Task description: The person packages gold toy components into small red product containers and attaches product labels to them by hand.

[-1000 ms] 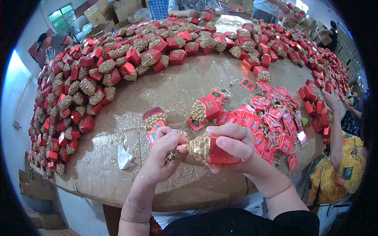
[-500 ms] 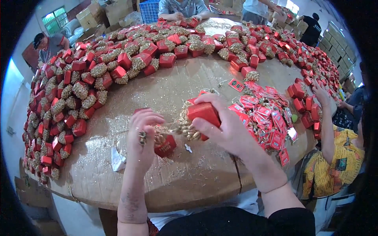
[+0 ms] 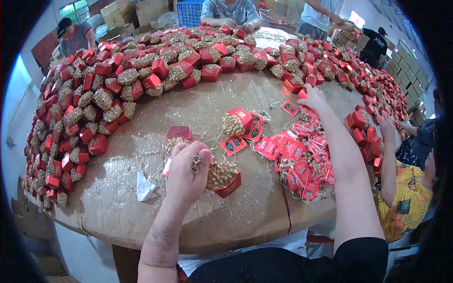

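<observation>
From the head view, I see my left hand over the near part of the cardboard tabletop, thumb pressed to curled fingers, though whatever they may be pinching is hidden; the ornament shows just right of it, partly behind my knuckles, gold body toward my hand and red base tilted down and away to the right. My right hand stretches out past the heap of tags to the edge of the big pile, fingers bent around a red block, and I cannot tell whether they are closed on it. Between my hands and the pile, a second ornament lies on its side with tags touching or just beside it, and a scrap of white paper sits left of my left wrist. I judge each ornament light, with a stiff, boxy base, probably a bit slick on its smooth faces; the gold part looks knobbly, giving good grip, but I expect it sheds, given the glitter and flecks strewn over the cardboard. I would hold it by the flat sides of the base, and touch the gold end only gently, since its beads might come loose
</observation>
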